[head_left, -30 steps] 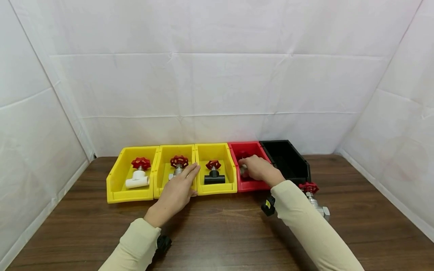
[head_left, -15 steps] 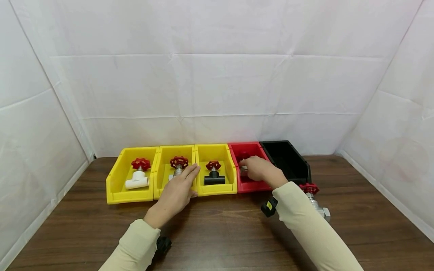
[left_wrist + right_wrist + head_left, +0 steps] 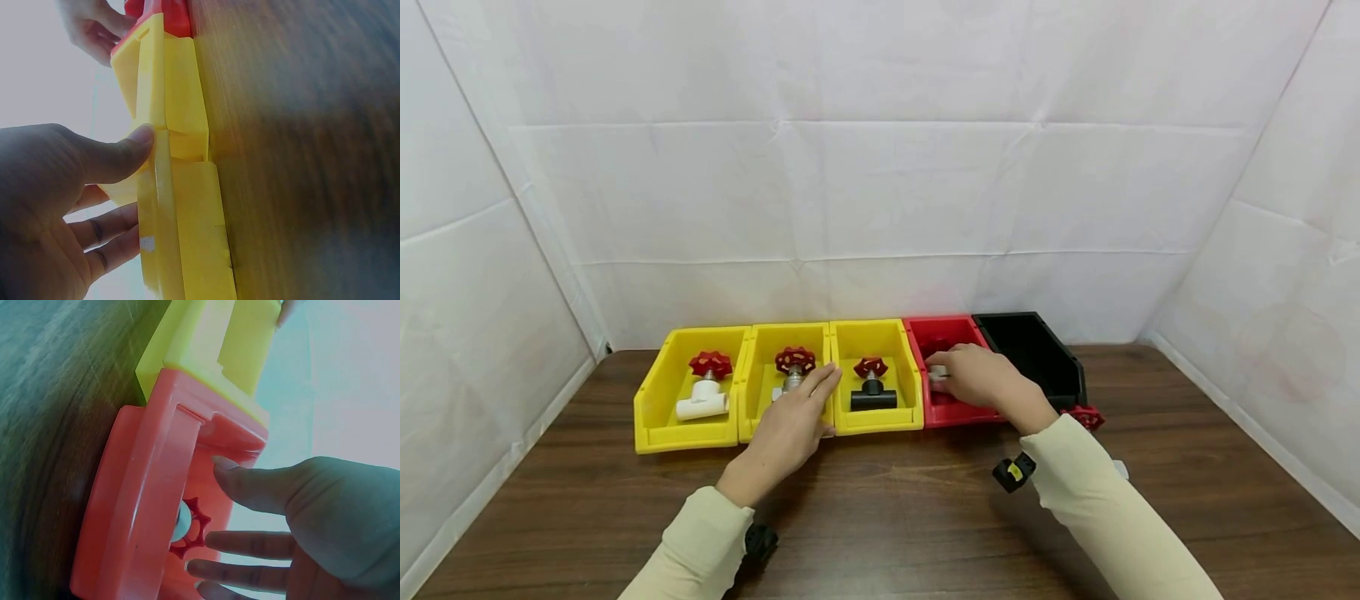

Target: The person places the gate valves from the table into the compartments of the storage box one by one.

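In the head view my left hand (image 3: 793,421) rests at the front of the middle yellow bin (image 3: 767,429), its thumb touching the rim and its fingers fairly straight. Behind it sits a metal valve with a red handwheel (image 3: 795,360), partly covered. My right hand (image 3: 977,379) is over the red bin (image 3: 951,412). In the right wrist view its thumb and fingers are spread apart, beside a valve with a grey body (image 3: 181,522) and red handwheel inside the bin. No grip on that valve shows.
A white valve (image 3: 703,398) lies in the left yellow bin (image 3: 651,408), a black one (image 3: 873,392) in the third yellow bin (image 3: 910,417). A black bin (image 3: 1037,358) stands at the right end. Another red-wheeled valve (image 3: 1086,416) lies before it, mostly behind the right sleeve.
My right hand's wrist and forearm have shifted right, and the fingers have loosened from the valve in the red bin. The sleeve now covers more of the valve on the table. The left hand stays put.
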{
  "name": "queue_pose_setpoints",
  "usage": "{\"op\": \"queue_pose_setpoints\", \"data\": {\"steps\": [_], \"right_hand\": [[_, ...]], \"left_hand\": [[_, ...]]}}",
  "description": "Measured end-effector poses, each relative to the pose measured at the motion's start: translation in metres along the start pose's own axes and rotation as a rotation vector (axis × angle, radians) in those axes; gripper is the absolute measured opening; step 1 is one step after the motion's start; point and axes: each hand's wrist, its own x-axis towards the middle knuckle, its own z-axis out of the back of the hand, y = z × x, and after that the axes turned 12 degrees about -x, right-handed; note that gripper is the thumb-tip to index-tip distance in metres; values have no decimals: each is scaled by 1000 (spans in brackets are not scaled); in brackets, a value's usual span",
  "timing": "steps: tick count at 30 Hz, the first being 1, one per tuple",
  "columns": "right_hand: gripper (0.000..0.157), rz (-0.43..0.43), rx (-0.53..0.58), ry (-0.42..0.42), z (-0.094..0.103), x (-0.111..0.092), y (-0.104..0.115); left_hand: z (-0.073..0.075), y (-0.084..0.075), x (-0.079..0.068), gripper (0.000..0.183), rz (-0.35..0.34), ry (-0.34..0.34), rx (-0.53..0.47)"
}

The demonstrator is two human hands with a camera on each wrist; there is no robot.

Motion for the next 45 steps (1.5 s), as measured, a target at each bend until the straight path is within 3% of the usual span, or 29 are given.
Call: {"op": "queue_pose_setpoints", "data": {"steps": [9, 16, 24, 33, 45], "right_hand": [[36, 21, 37, -132, -3, -24, -3], [44, 109, -3, -260, -8, -44, -9], [36, 118, -22, -367, -12, -67, -20], [37, 108, -46, -398, -13, -94, -35], [37, 59, -77, -413, -31, -130, -56]], "left_hand": [[0, -1, -1, 69, 20, 17, -9], [-1, -2, -1, 69, 14, 11, -12], [-2, -1, 0, 71, 14, 19, -1], [-1, -3, 3, 71, 16, 23, 12], [0, -3, 2, 70, 37, 31, 24]]}}
